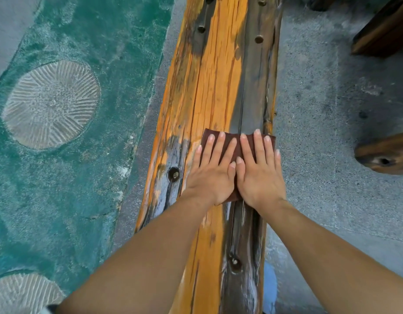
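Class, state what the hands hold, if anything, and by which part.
Nothing is gripped: left hand and right hand press flat on top of the brown pad.

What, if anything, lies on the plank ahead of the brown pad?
Nothing lies directly ahead of the brown pad, pressed flat under the left hand and right hand. Farther along the plank, round pegs seem to stick up near both edges.

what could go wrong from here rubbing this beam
1. The orange weathered wooden beam is cracked along its grain; the left hand has a little finger off the dark red-brown rectangular pad, so splinters seem likely.
2. It and the right hand press flat without any grip, so the pad may slip.
3. The pad might snag the round hole.
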Action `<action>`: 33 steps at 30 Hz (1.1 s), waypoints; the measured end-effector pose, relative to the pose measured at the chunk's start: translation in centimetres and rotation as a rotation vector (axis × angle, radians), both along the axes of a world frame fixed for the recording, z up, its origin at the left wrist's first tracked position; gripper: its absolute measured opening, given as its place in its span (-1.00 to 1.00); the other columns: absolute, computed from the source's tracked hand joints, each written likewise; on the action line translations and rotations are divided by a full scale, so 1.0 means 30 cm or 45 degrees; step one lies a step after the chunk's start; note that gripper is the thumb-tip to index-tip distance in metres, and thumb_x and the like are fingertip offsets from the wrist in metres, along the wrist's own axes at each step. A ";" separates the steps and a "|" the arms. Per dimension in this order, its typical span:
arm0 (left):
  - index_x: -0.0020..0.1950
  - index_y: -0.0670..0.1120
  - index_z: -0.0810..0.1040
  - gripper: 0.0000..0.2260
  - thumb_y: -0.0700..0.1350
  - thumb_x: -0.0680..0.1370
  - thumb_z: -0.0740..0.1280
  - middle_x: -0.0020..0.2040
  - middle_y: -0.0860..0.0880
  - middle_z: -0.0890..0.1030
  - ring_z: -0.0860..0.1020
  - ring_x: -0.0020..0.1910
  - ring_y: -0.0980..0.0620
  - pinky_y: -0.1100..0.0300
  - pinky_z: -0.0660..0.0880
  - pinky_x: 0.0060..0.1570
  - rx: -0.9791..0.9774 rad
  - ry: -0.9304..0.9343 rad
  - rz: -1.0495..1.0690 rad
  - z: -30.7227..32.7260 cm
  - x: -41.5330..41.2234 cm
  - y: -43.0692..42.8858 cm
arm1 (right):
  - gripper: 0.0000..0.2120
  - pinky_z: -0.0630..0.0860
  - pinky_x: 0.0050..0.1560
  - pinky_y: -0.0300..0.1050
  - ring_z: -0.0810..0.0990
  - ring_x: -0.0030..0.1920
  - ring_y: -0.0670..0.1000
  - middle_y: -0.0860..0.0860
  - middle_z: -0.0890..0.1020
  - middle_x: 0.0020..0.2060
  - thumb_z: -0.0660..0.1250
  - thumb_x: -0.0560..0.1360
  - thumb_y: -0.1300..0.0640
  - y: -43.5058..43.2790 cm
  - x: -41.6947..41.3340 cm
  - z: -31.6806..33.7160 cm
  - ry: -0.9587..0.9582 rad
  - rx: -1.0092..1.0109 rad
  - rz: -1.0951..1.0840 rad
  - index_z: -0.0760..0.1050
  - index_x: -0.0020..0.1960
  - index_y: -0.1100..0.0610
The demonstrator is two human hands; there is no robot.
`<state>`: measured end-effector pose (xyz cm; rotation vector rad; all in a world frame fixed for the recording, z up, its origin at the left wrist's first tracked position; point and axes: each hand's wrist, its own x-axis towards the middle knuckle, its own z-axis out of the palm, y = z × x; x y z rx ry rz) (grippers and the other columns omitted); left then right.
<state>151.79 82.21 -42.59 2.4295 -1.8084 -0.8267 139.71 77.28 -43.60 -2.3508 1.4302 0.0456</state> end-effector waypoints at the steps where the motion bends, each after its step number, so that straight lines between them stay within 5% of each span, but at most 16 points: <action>1: 0.38 0.15 -0.46 -0.57 0.08 0.65 -0.23 0.38 0.13 -0.52 -0.54 0.36 0.13 0.10 -0.52 0.33 -0.002 -0.006 0.003 0.000 0.006 -0.023 | -0.48 -0.30 0.48 0.03 -0.33 0.50 -0.01 -0.04 -0.25 0.53 -0.16 0.62 -0.08 -0.023 0.007 0.000 0.001 0.006 -0.006 -0.30 0.51 -0.11; 17: 0.43 0.14 -0.44 -0.57 0.07 0.65 -0.26 0.44 0.11 -0.49 -0.52 0.39 0.13 0.07 -0.47 0.39 -0.049 -0.001 0.019 -0.008 0.040 -0.104 | -0.48 -0.32 0.47 0.08 -0.36 0.49 0.01 -0.02 -0.30 0.52 -0.22 0.61 -0.08 -0.106 0.078 -0.007 0.050 -0.034 -0.072 -0.30 0.52 -0.09; 33: 0.37 0.13 -0.55 -0.56 0.07 0.63 -0.29 0.41 0.11 -0.53 -0.56 0.36 0.12 0.05 -0.47 0.39 -0.068 -0.052 0.166 0.009 0.095 0.380 | -0.49 -0.47 0.41 0.06 -0.56 0.39 0.02 0.00 -0.41 0.46 -0.33 0.59 -0.08 0.327 0.163 0.036 0.172 0.004 0.108 -0.45 0.47 -0.04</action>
